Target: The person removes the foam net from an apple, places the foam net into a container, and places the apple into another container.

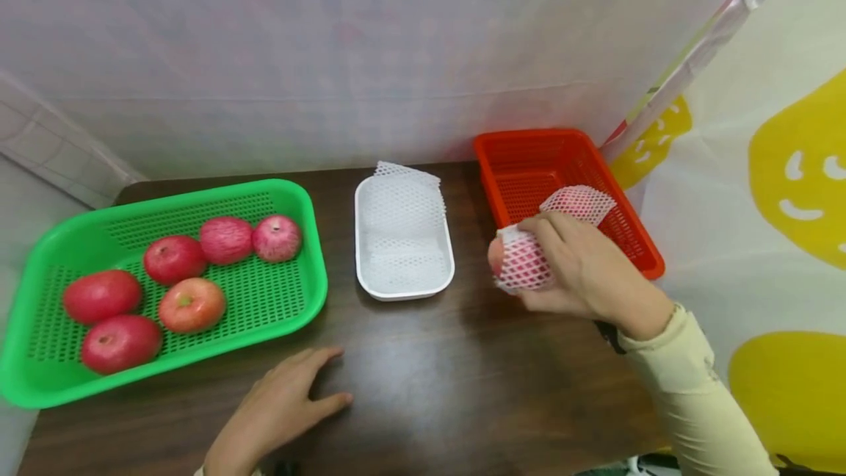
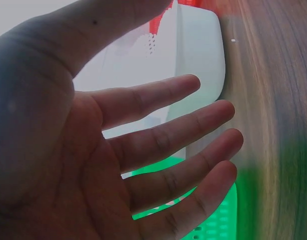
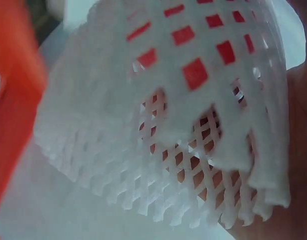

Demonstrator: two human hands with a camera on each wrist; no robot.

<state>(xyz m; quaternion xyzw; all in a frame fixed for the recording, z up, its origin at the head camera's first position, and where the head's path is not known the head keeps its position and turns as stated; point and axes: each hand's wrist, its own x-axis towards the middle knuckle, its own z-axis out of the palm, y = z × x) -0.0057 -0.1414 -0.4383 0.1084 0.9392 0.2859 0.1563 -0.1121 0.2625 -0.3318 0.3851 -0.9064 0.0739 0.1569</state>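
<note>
In the head view my right hand (image 1: pixel 581 270) grips an apple (image 1: pixel 525 261) sleeved in white foam netting, by the near left side of the red basket (image 1: pixel 529 186). The netting (image 3: pixel 193 120) fills the right wrist view, with red skin showing through its holes. Another netted apple (image 1: pixel 578 203) lies inside that basket, partly behind the hand. My left hand (image 1: pixel 280 406) is over the table's near side, fingers spread, holding nothing; the left wrist view shows its bare palm (image 2: pixel 68 165). Nearest to it is the green basket (image 1: pixel 317 263).
Several bare red apples (image 1: pixel 192 305) lie in the green basket at left. Between the baskets stands a white tray (image 1: pixel 405 292) holding white foam net sleeves (image 1: pixel 403 204), one poking over its far rim. A pale curtain (image 1: pixel 297 57) hangs behind the dark wooden table (image 1: pixel 410 373).
</note>
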